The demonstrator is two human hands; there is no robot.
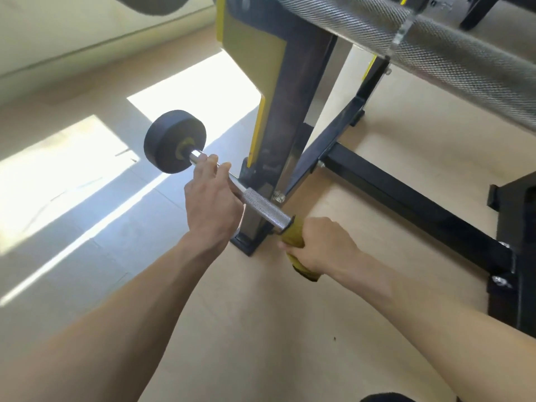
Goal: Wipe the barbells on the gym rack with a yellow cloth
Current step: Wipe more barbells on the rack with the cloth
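Two hands on low barbell (pixel 262 203), near rack upright (pixel 285 117): left hand (pixel 213 203) clamps smooth shaft, right hand (pixel 320 246) squeezes yellow cloth (pixel 293 237) round bar. Keep left firm, twist cloth w/ even pressure thru knurling.

Both bare forearms extended forward and downward from the lower edge of the view, converging toward the centre. The left hand (pixel 213 198) was positioned palm down, wrist straight, with its fingers curled over the smooth chrome section of a thin steel barbell bar (pixel 261 203), close to the black round end weight. The right hand (pixel 322 246) was lower and nearer the body, closed in a fist around a yellow cloth (pixel 290 235) wrapped about the same bar. The knuckles faced upward and the wrist was slightly bent.
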